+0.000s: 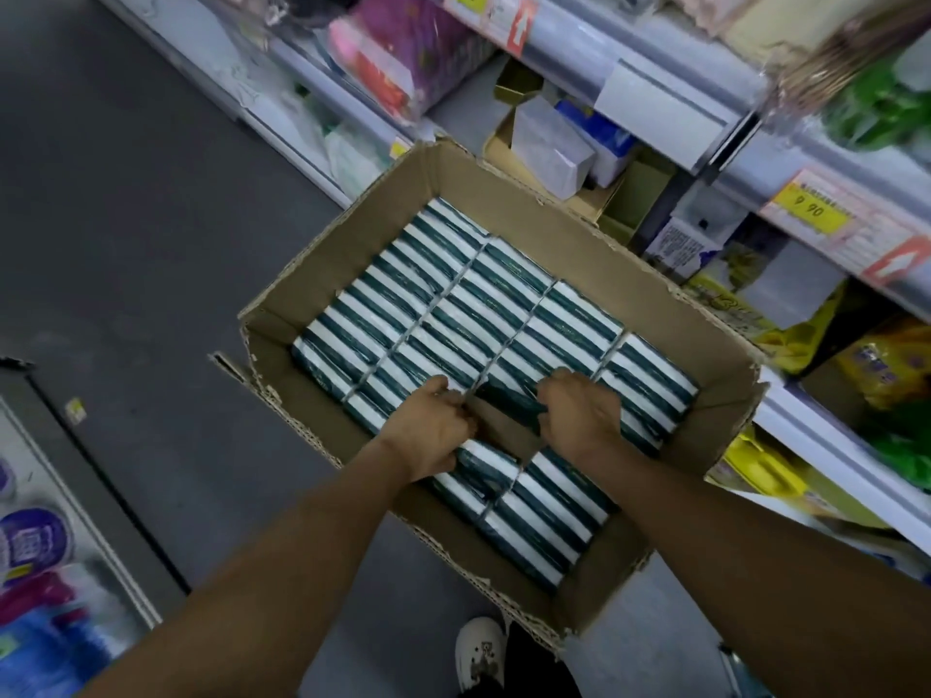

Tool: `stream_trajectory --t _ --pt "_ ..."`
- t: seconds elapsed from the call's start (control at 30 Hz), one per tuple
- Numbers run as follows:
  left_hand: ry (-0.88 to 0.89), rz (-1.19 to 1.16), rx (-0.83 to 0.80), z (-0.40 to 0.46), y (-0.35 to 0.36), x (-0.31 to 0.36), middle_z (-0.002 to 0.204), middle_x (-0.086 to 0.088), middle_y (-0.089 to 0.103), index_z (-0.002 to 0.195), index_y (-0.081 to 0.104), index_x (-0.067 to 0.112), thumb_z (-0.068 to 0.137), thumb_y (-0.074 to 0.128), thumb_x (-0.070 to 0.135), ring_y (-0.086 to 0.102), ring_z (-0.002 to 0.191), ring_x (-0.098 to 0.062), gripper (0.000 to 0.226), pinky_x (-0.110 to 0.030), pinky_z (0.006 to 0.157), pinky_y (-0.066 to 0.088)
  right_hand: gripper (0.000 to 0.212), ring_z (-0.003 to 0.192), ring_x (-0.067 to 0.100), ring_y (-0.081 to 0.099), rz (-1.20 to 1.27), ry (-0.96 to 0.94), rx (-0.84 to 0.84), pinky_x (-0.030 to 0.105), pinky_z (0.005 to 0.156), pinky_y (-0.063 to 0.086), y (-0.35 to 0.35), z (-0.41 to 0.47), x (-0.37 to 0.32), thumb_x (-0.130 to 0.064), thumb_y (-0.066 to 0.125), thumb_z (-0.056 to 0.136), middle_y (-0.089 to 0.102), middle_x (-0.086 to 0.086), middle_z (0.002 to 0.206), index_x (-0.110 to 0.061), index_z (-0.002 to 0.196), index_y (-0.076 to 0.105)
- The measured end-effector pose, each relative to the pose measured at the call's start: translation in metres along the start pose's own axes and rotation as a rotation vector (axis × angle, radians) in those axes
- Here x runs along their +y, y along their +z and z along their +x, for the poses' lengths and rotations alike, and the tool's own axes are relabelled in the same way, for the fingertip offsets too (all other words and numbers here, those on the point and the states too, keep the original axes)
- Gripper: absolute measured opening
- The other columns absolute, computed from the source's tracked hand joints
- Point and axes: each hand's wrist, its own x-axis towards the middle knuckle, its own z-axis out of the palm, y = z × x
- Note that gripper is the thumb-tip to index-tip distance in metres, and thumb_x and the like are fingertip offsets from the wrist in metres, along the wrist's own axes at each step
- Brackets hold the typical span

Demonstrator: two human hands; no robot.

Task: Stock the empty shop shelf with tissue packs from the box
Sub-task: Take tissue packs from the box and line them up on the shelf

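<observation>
An open cardboard box (322, 274) stands on the floor, packed with rows of green-and-white striped tissue packs (453, 304). Near the box's front there is a gap in the rows where the brown bottom shows. My left hand (433, 430) reaches into the box at the gap's left side, fingers curled round the edge of a tissue pack. My right hand (579, 410) is at the gap's right side, fingers curled over a dark green pack (514, 403). Both forearms stretch down from the bottom of the view.
Shop shelves (816, 158) with price tags run along the right, holding boxes, yellow bags and green packets. Pink packs lie on a shelf at top. A low shelf with purple and blue goods is at left. Grey floor lies between. My white shoe (478, 652) is below the box.
</observation>
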Motion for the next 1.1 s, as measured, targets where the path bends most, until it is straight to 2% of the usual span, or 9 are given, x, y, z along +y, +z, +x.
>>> stream_trajectory --t 0.1,0.23,0.33,0.5,0.63,0.77,0.87,0.93,1.1 --pt "-0.180 -0.384 0.163 -0.027 -0.023 -0.013 0.094 0.007 0.064 0.099 0.062 0.027 0.076 0.056 0.038 0.054 0.099 -0.017 0.026 -0.035 0.101 0.033 0.015 0.088 0.018 0.052 0.234 -0.010 0.086 0.030 0.067 0.038 -0.023 -0.018 0.009 -0.018 0.060 0.087 0.050 -0.001 0.095 -0.021 0.083 0.047" --pt "-0.482 -1.003 0.186 -0.059 -0.077 -0.030 0.089 0.004 0.066 0.100 0.056 0.029 0.085 0.063 0.032 0.062 0.080 -0.015 0.017 -0.030 0.072 0.052 0.019 0.065 0.021 0.048 0.493 0.033 0.120 0.034 0.057 0.038 -0.077 -0.040 0.020 -0.018 0.057 0.091 0.046 -0.002 0.074 -0.019 0.088 0.039" --pt "-0.590 -1.252 0.369 -0.077 -0.114 -0.037 0.094 -0.002 0.067 0.104 0.053 0.027 0.083 0.061 0.034 0.065 0.080 -0.018 0.023 -0.038 0.070 0.056 0.017 0.069 0.024 0.053 0.532 0.021 0.207 0.036 0.058 0.042 -0.123 -0.054 0.026 -0.023 0.053 0.094 0.052 -0.003 0.081 -0.020 0.104 0.040" --pt "-0.609 -1.557 0.758 -0.100 -0.182 -0.040 0.100 -0.007 0.061 0.115 0.058 0.022 0.100 0.042 0.009 0.062 0.071 -0.018 0.024 -0.039 0.059 0.055 0.036 0.063 0.012 0.060 0.658 -0.070 0.394 0.036 0.057 0.050 -0.194 -0.074 0.034 -0.025 0.046 0.097 0.066 -0.005 0.089 -0.041 0.130 0.046" --pt "-0.537 -1.621 0.729 -0.111 -0.226 -0.054 0.096 -0.006 0.063 0.116 0.063 0.024 0.101 0.039 0.009 0.064 0.061 -0.014 0.031 -0.030 0.049 0.053 0.030 0.079 0.000 0.057 0.751 -0.102 0.554 0.029 0.074 0.049 -0.244 -0.088 0.036 -0.021 0.051 0.098 0.060 -0.012 0.113 -0.034 0.124 0.058" --pt "-0.435 -1.631 0.741 -0.115 -0.267 -0.076 0.102 -0.010 0.067 0.105 0.071 0.031 0.096 0.050 0.023 0.066 0.080 -0.024 0.024 -0.039 0.060 0.057 0.023 0.083 0.004 0.052 0.741 -0.080 0.687 0.029 0.080 0.045 -0.292 -0.105 0.032 -0.020 0.058 0.095 0.060 -0.008 0.101 -0.025 0.117 0.064" --pt "-0.348 -1.612 0.797 -0.118 -0.305 -0.087 0.090 -0.003 0.066 0.106 0.067 0.023 0.102 0.047 0.017 0.061 0.068 -0.011 0.022 -0.024 0.049 0.049 0.022 0.093 0.009 0.054 0.711 -0.027 0.750 0.028 0.086 0.043 -0.327 -0.123 0.026 -0.023 0.060 0.094 0.058 -0.016 0.098 -0.022 0.116 0.066" --pt "-0.251 -1.583 0.790 -0.123 -0.327 -0.096 0.087 -0.003 0.066 0.104 0.067 0.022 0.102 0.048 0.019 0.061 0.071 -0.015 0.019 -0.027 0.051 0.049 0.024 0.093 0.008 0.051 0.691 0.006 0.781 0.026 0.087 0.042 -0.348 -0.135 0.020 -0.024 0.062 0.094 0.050 -0.025 0.092 -0.022 0.117 0.065" --pt "-0.021 -1.442 0.762 -0.131 -0.378 -0.117 0.085 -0.003 0.065 0.105 0.068 0.020 0.098 0.057 0.026 0.062 0.059 -0.001 0.014 -0.020 0.044 0.047 0.031 0.088 0.004 0.052 0.668 0.061 0.809 0.023 0.083 0.045 -0.388 -0.166 0.008 -0.022 0.073 0.085 0.059 -0.014 0.105 -0.027 0.115 0.064"
